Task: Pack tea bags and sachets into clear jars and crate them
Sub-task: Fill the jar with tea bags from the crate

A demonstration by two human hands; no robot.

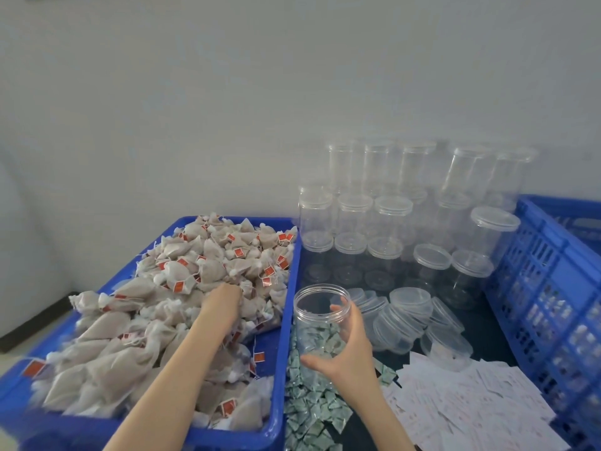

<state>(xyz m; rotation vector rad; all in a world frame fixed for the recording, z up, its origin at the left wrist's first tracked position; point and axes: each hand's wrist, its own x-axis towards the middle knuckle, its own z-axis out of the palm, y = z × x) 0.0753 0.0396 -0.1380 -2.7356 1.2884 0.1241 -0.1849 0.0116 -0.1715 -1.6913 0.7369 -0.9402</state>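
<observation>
Hands at work over a packing station, seen from the head camera. Left hand (224, 299) reaches into the heap of tea bags (182, 288), its fingers buried among them, so whether it grips a bag or lies flat cannot be told. Right hand (344, 346) holds the open jar (320, 320) from its right side, thumb low across the front of the wall and fingers curled round the upper part near the rim; the jar is lidless and nothing can be made out inside it.

Tea bags, pale mesh pouches with strings and small red tags, fill the blue tray (286, 336) at left and spill over its near-left edge. Just right of the tray, a strip of small green-and-white sachets (309, 411) lies on the dark worktop (481, 307), running below and behind the held jar. White paper slips (471, 398) are scattered to the right of the sachets, toward the near-right corner.

Loose clear lids (406, 317) lie piled beside the held jar, on its right. Behind them, lidded clear jars (390, 229) stand in rows and stacked tiers against the grey wall (292, 92). A blue crate (546, 288) with perforated sides stands at the far right, touching the worktop's edge; its contents are blurred.
</observation>
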